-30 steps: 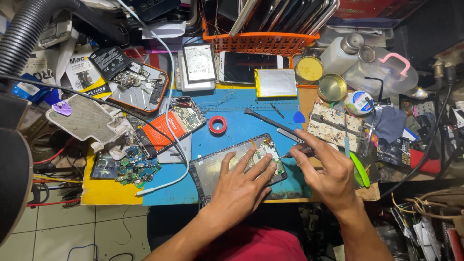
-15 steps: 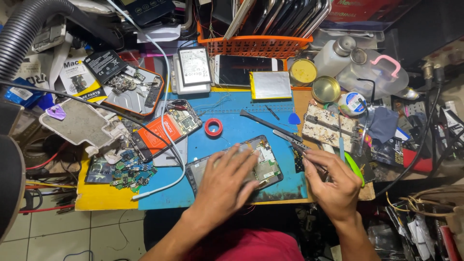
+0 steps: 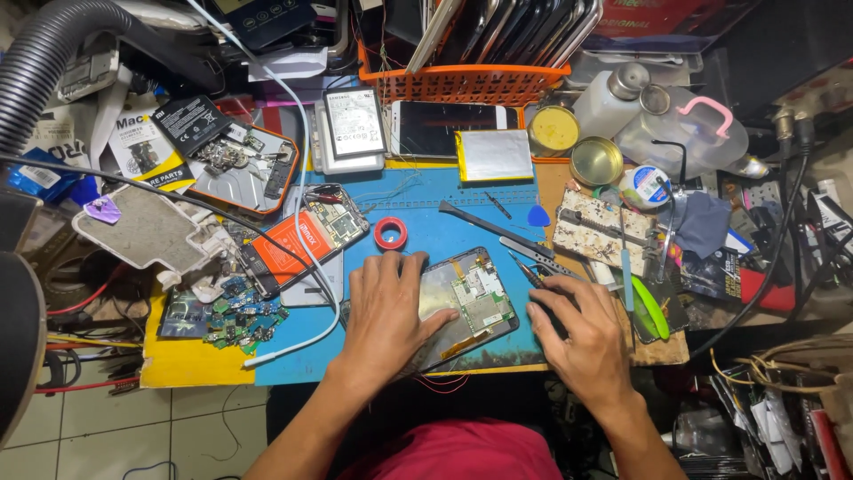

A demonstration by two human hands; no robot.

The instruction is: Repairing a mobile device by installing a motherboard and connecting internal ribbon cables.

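The right hand (image 3: 582, 333) has drawn back right, off the opened tablet (image 3: 462, 307) on the blue mat (image 3: 444, 222). It curls over a dark tool; its grip is hidden. The left hand (image 3: 386, 311) lies flat, open, covering the tablet's left half.

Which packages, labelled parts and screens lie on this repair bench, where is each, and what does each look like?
White-and-yellow spare-parts packet: far left, rectangular card.
Black labelled battery: beside that packet, tilted rectangle.
White-labelled grey battery: top centre, upright rectangle.
Dark phone screen: right of it, lying sideways, white-edged.
Orange labelled battery: left of the left hand, in an opened phone.
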